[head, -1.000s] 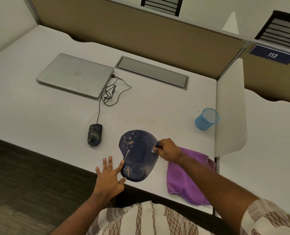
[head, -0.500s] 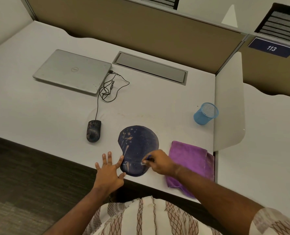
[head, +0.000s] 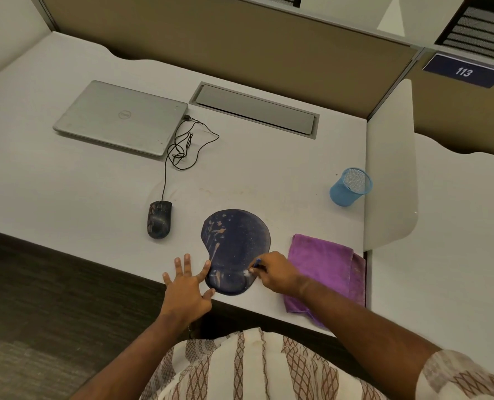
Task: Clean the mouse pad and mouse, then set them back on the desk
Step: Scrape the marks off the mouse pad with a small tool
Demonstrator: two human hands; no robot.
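Observation:
A dark blue mouse pad [head: 235, 243] with a wrist rest lies near the desk's front edge, streaked with pale stains. My right hand [head: 276, 272] is shut on a small blue brush [head: 254, 267] whose white bristles touch the wrist rest at the pad's right side. My left hand [head: 186, 287] lies flat with fingers spread on the desk, its index finger against the pad's left edge. A dark wired mouse [head: 159, 219], also stained, sits to the left of the pad.
A folded purple cloth [head: 326, 269] lies right of the pad, overhanging the desk edge. A closed silver laptop [head: 121, 116] and the coiled mouse cable [head: 183, 145] are at the back left. A blue mesh cup [head: 349, 187] stands by the white divider [head: 390, 168].
My right hand moved the brush from the pad's upper right edge down to the wrist rest. My left hand stayed against the pad's left edge.

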